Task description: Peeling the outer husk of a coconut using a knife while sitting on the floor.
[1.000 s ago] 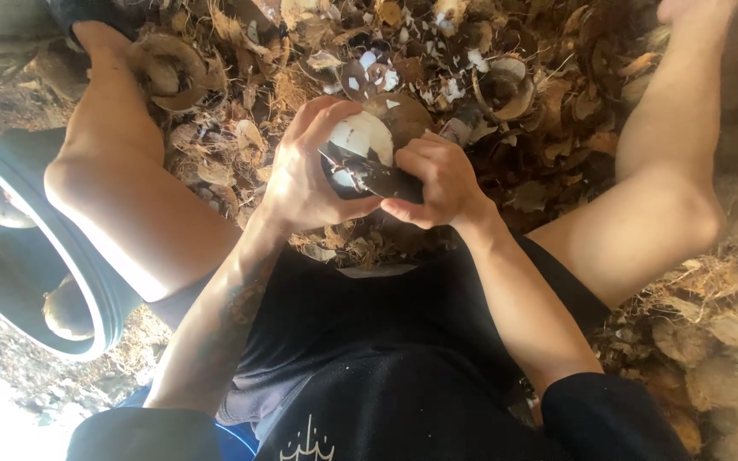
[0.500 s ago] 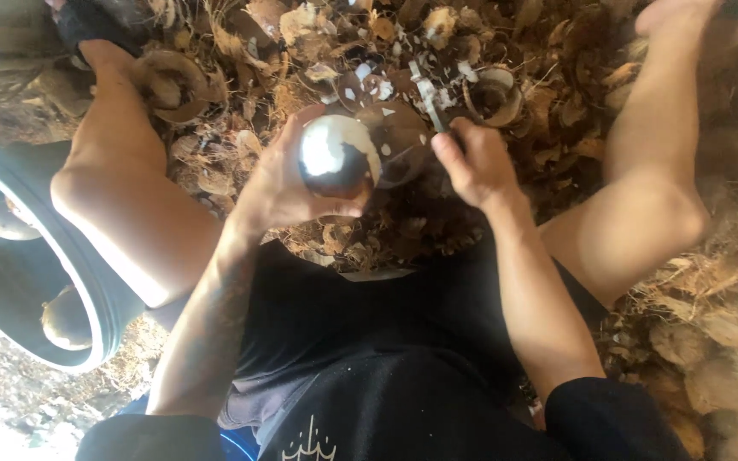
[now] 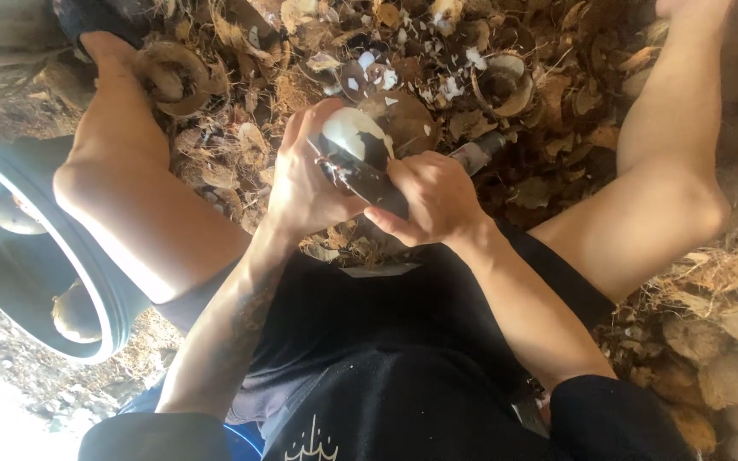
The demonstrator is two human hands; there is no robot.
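Your right hand [image 3: 433, 201], which was raised away half a second ago, is back gripping the knife [image 3: 369, 181] against the coconut [image 3: 356, 137], which your left hand [image 3: 305, 183] cups above your lap.
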